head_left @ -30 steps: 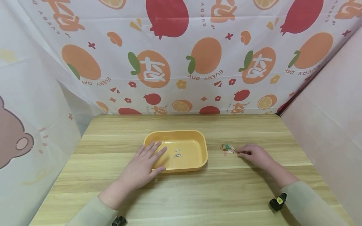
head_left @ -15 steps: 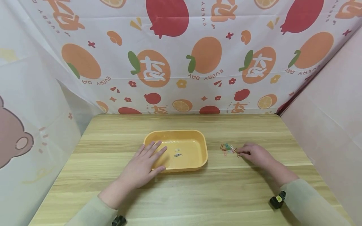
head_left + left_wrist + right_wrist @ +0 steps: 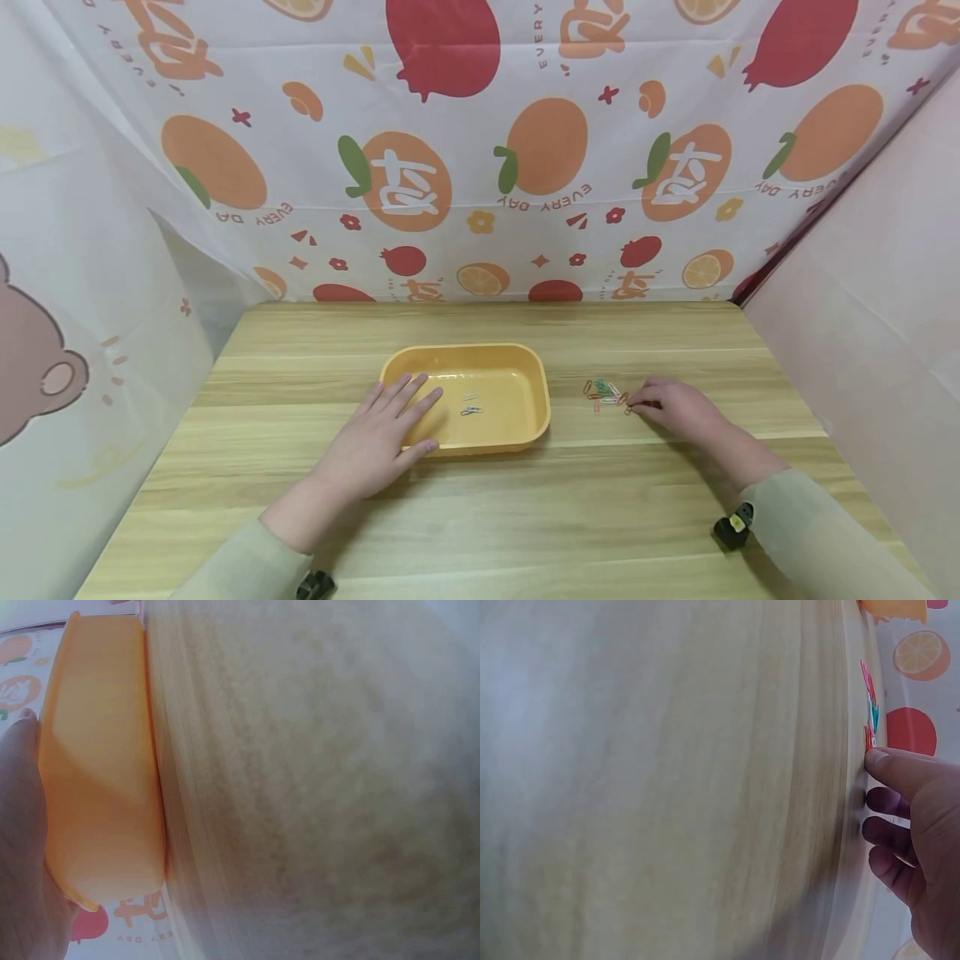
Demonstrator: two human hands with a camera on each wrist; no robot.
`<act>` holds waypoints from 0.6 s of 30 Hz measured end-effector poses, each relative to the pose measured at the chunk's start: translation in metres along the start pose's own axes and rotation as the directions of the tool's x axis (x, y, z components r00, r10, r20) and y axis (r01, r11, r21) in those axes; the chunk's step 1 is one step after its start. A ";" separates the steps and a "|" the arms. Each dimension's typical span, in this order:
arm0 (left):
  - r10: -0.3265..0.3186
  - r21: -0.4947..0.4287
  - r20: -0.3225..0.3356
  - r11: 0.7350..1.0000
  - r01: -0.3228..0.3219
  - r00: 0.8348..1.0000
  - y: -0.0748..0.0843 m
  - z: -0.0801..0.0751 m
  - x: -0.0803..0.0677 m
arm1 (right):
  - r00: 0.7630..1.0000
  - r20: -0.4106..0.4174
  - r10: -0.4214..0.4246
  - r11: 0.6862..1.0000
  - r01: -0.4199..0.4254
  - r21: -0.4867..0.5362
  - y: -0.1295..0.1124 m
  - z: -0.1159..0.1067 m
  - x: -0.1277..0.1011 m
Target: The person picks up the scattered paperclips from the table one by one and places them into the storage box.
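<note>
Paperclips (image 3: 603, 392) touch right hand (image 3: 678, 408) fingertips, grip curled, pinch unclear; left hand (image 3: 375, 446) flat on tray (image 3: 525, 367).

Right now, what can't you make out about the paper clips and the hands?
- Right hand: head view too small to show whether it pinches a clip; right wrist view blurred.
- Paper clips on the table: overlapping, count unclear.
- Tray: interior hidden in left wrist view by its wall.

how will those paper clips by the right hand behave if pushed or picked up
The paper clips look thin and flat, so probably light and hard to pinch off the table. Lying loosely overlapped, a push from the right hand would likely slide or scatter them.
</note>
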State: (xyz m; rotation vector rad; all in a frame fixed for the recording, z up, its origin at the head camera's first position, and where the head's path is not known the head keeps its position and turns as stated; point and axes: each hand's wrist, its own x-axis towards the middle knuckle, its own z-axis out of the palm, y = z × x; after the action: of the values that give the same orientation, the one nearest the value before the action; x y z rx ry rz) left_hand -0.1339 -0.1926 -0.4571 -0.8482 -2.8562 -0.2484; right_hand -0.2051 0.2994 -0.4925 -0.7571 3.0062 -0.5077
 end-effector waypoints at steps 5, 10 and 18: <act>-0.005 -0.005 0.008 1.000 0.005 1.000 0.000 0.001 0.001 | 1.000 0.004 -0.004 1.000 0.004 -0.002 -0.001 -0.001 0.002; -0.004 -0.002 0.006 1.000 0.005 1.000 -0.001 0.001 0.000 | 1.000 0.005 -0.005 1.000 0.005 -0.004 -0.002 -0.002 0.004; -0.004 0.007 0.008 1.000 0.004 1.000 0.000 -0.001 0.000 | 0.999 0.014 -0.030 1.000 0.030 0.002 -0.001 0.000 0.006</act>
State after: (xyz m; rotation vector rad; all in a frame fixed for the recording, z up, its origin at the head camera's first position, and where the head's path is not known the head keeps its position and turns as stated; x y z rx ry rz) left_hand -0.1338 -0.1931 -0.4565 -0.8436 -2.8652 -0.2364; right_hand -0.2095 0.2957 -0.4920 -0.8028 2.9858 -0.5039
